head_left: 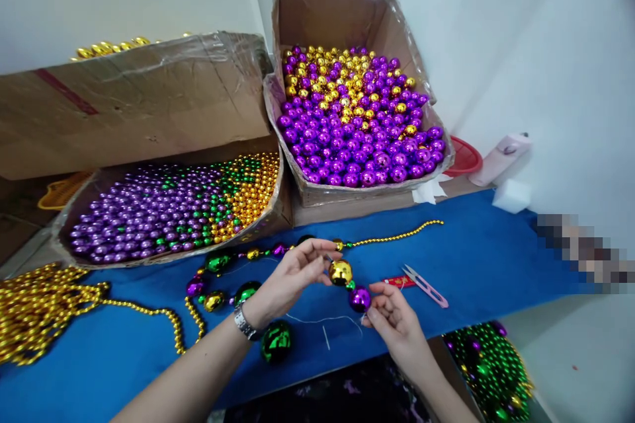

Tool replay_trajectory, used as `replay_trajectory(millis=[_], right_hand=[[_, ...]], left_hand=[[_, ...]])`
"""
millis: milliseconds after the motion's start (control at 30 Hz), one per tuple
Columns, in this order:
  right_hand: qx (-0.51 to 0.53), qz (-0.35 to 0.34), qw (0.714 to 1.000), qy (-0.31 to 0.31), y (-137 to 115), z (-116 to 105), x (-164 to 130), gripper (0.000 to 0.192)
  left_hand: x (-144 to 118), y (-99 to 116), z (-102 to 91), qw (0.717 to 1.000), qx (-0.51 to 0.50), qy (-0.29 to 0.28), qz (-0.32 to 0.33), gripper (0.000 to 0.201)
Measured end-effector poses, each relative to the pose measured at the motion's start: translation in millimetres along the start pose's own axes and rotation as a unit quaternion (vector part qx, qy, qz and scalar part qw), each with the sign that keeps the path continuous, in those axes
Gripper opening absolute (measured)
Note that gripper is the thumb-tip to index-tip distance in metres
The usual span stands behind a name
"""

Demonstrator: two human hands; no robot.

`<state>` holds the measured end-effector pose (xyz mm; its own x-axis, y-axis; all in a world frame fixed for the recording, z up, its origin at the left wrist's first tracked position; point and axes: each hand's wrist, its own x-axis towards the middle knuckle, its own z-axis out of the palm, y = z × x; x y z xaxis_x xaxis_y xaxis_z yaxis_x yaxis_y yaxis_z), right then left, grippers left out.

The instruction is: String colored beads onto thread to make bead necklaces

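Observation:
My left hand (300, 271), with a metal-band watch (245, 322) on its wrist, pinches a large shiny gold bead (340, 272). A small green bead (350, 285) sits between it and a purple bead (360, 299). The fingers of my right hand (397, 320) close on the lower edge of that purple bead. Thin clear thread (322, 322) curves over the blue cloth below. Behind my left hand lies a bead strand with a green bead (218, 262), a purple bead (195, 286) and a gold bead (214, 301). A big green ball (276, 342) rests near my left wrist.
Thread snips (425, 286) and a red packet (398, 281) lie right of my hands. Two cardboard boxes, one of purple and gold balls (357, 145), one of smaller beads (149, 211), stand behind. Gold bead chains (40, 310) pile at left. A bead-filled container (491, 370) stands lower right.

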<state>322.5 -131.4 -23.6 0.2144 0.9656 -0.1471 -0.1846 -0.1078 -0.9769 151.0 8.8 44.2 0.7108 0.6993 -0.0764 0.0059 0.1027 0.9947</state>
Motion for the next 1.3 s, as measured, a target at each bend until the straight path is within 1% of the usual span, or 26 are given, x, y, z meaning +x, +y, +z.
replay_trajectory(millis=[33,67,133,167,200,233,267,333,400,433,467,500,533,567,600,633,700,933,1100,1200,1300], right_hand=[[0.004,-0.003,1.0,0.005,1,-2,0,0.032],[0.004,-0.006,1.0,0.008,2,-4,0,0.032],[-0.007,-0.011,1.0,0.009,3,-7,-1,0.033],[-0.017,-0.013,1.0,0.009,3,-9,-2,0.033],[-0.028,-0.015,0.999,0.009,3,-10,-2,0.033],[-0.039,-0.017,0.999,0.011,2,-11,-3,0.033],[-0.05,-0.017,0.999,0.014,1,-11,-3,0.033],[-0.07,-0.016,0.997,0.018,0,-12,-4,0.033],[-0.085,-0.014,0.996,0.023,-1,-13,-4,0.034],[-0.091,-0.014,0.995,0.025,0,-14,-5,0.035],[-0.096,-0.014,0.995,0.026,1,-14,-5,0.035],[-0.102,-0.014,0.994,0.026,2,-15,-5,0.034],[-0.109,-0.015,0.994,0.025,3,-15,-6,0.034],[-0.116,-0.015,0.993,0.024,5,-14,-6,0.034],[-0.122,-0.015,0.992,0.023,6,-14,-6,0.034],[-0.125,-0.016,0.992,0.024,6,-13,-6,0.034],[-0.129,-0.019,0.991,0.026,7,-11,-6,0.035],[-0.135,-0.007,0.991,0.02,7,-8,-8,0.034],[-0.141,-0.007,0.99,0.021,6,-9,-9,0.033],[-0.163,-0.014,0.986,0.02,4,-9,-10,0.032],[-0.22,-0.037,0.974,0.03,2,-9,-10,0.028]], left_hand=[[0,-3,-3.1,0.999,0.043,-0.012,-0.001,0.034],[1,-9,-6.5,0.994,0.11,-0.021,0.002,0.033],[3,-26,-12.6,0.964,0.263,-0.029,0.021,0.022],[4,-36,-14.9,0.948,0.316,-0.028,0.032,0.015],[6,-46,-16.5,0.937,0.346,-0.024,0.04,0.009],[7,-55,-17.6,0.933,0.356,-0.017,0.043,0.006],[9,-62,-18.1,0.935,0.353,-0.007,0.041,0.008],[12,-67,-18.3,0.943,0.332,0.009,0.033,0.011],[14,-62,-18.3,0.95,0.311,0.023,0.025,0.011],[14,-56,-18.4,0.957,0.287,0.029,0.019,0.015],[13,-49,-18.5,0.971,0.237,0.039,0.007,0.02],[13,-42,-18.8,0.986,0.159,0.052,-0.01,0.024],[11,-35,-19.1,0.995,0.06,0.07,-0.032,0.027],[10,-29,-19.3,0.993,-0.047,0.088,-0.055,0.029],[8,-24,-19.5,0.981,-0.144,0.105,-0.076,0.029],[7,-20,-19.4,0.965,-0.215,0.117,-0.091,0.029],[3,-15,-18.9,0.95,-0.268,0.125,-0.103,0.026],[-1,-15,-16.4,0.943,-0.291,0.127,-0.102,0.018],[-2,-15,-15.6,0.946,-0.277,0.133,-0.098,0.019],[-3,-14,-15.5,0.955,-0.248,0.134,-0.091,0.023],[-4,-12,-15.1,0.973,-0.165,0.147,-0.073,0.025]])
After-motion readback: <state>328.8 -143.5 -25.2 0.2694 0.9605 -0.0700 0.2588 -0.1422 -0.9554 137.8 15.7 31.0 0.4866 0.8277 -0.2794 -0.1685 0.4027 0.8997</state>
